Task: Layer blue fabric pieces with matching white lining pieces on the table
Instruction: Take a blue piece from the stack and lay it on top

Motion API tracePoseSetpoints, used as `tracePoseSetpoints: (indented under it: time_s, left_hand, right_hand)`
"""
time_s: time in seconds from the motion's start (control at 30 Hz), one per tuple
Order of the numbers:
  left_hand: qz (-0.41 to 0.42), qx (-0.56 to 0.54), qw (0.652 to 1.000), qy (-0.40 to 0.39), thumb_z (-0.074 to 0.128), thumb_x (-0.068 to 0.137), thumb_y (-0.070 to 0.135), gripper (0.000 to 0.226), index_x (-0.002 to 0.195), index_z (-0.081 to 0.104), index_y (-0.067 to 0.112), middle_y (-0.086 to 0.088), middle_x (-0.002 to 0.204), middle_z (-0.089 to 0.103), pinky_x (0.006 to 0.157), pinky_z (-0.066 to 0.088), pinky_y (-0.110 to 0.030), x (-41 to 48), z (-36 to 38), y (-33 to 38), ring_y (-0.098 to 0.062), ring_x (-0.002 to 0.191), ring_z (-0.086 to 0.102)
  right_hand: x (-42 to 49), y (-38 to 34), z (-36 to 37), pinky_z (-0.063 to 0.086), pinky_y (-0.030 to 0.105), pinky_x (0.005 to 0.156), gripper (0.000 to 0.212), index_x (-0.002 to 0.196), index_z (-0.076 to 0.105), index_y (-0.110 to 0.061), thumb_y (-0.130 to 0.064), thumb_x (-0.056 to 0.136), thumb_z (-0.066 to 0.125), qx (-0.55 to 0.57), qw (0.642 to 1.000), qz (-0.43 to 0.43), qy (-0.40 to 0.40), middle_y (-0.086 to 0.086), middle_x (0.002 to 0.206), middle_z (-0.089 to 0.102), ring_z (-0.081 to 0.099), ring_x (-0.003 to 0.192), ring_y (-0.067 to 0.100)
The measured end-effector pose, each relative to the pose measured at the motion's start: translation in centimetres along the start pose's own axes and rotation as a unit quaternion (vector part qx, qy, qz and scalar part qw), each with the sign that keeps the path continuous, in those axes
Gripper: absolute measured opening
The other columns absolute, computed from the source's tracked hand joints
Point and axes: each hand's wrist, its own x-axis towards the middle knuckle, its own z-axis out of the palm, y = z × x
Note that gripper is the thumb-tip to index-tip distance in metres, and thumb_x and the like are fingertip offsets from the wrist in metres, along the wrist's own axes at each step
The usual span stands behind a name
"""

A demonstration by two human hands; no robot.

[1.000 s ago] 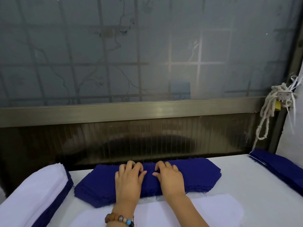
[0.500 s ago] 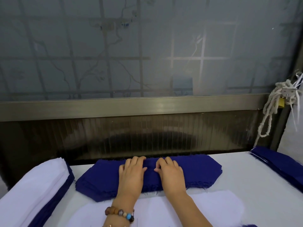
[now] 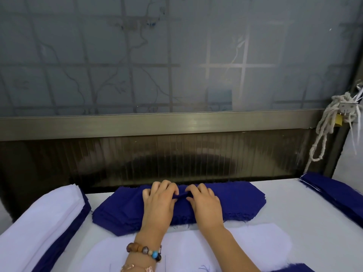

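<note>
A thick stack of blue fabric pieces (image 3: 239,203) lies across the middle of the white table (image 3: 294,218), against the window. My left hand (image 3: 159,201) and my right hand (image 3: 205,203) rest palm down on its centre, close together. Their fingertips pinch up a small fold of the top blue piece (image 3: 182,195) between them. A white lining piece (image 3: 255,246) lies flat on the table in front of the stack, under my forearms. A beaded bracelet (image 3: 144,250) is on my left wrist.
At the left edge sits a layered pile, white lining on top (image 3: 41,222) with blue beneath (image 3: 59,244). Another blue pile (image 3: 337,193) lies at the far right. A knotted rope with a padlock (image 3: 332,124) hangs on the window frame at right.
Both hands slid a little further onto the blue stack and their fingers curled inward, bunching the top piece into a fold between them.
</note>
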Motion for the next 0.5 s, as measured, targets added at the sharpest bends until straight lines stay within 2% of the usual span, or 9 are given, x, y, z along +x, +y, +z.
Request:
tracePoseSetpoints:
  time_s: [0.1, 0.17, 0.3, 0.43, 0.5]
  left_hand:
    - [-0.015, -0.011, 1.000, 0.001, 0.058, 0.089, 0.021, 0.028, 0.085, 0.037, 0.038, 0.022, 0.089, 0.051, 0.109, 0.020, -0.036, -0.1, -0.3, 0.1, -0.002, 0.096, 0.041]
    - [-0.029, 0.007, 1.000, -0.004, 0.059, 0.090, 0.028, 0.027, 0.087, 0.035, 0.040, 0.022, 0.083, 0.051, 0.116, 0.010, -0.045, -0.2, -0.6, -0.2, -0.001, 0.094, 0.046]
    - [-0.092, 0.039, 0.995, -0.022, 0.054, 0.089, 0.053, 0.022, 0.106, 0.043, 0.044, 0.021, 0.098, 0.054, 0.114, 0.009, -0.050, -0.3, -1.3, -1.9, -0.005, 0.106, 0.049]
    - [-0.192, 0.060, 0.979, -0.022, 0.055, 0.082, 0.065, 0.036, 0.109, 0.053, 0.041, 0.017, 0.112, 0.054, 0.112, 0.016, -0.053, -0.3, -2.3, -3.4, -0.011, 0.114, 0.047]
    - [-0.238, 0.062, 0.969, -0.025, 0.058, 0.080, 0.066, 0.038, 0.108, 0.056, 0.041, 0.015, 0.115, 0.052, 0.112, 0.014, -0.056, -0.4, -2.8, -3.8, -0.012, 0.116, 0.046]
  right_hand:
    - [-0.2, -0.2, -0.3, 0.041, 0.027, 0.085, 0.018, 0.119, 0.045, -0.031, -0.030, 0.101, 0.042, 0.019, 1.000, -0.002, 0.012, -0.007, 0.118, 0.049, 0.049, 0.103, 0.013]
    - [-0.2, -0.2, -0.6, 0.041, 0.025, 0.083, 0.014, 0.114, 0.044, -0.031, -0.028, 0.100, 0.043, 0.029, 0.999, 0.004, 0.014, -0.008, 0.115, 0.049, 0.050, 0.098, 0.010]
    - [0.1, -0.2, -1.5, 0.046, 0.026, 0.080, 0.016, 0.116, 0.042, -0.029, -0.030, 0.101, 0.043, 0.043, 0.998, 0.041, -0.017, -0.006, 0.115, 0.050, 0.051, 0.088, 0.010]
    - [1.1, 0.2, -2.9, 0.047, 0.029, 0.077, 0.028, 0.126, 0.043, -0.022, -0.030, 0.099, 0.046, 0.027, 0.991, 0.045, -0.122, 0.001, 0.114, 0.059, 0.059, 0.097, 0.018]
    - [2.0, 1.0, -4.2, 0.048, 0.030, 0.078, 0.033, 0.126, 0.046, -0.021, -0.031, 0.095, 0.052, 0.045, 0.979, 0.068, -0.186, 0.003, 0.114, 0.060, 0.059, 0.098, 0.020]
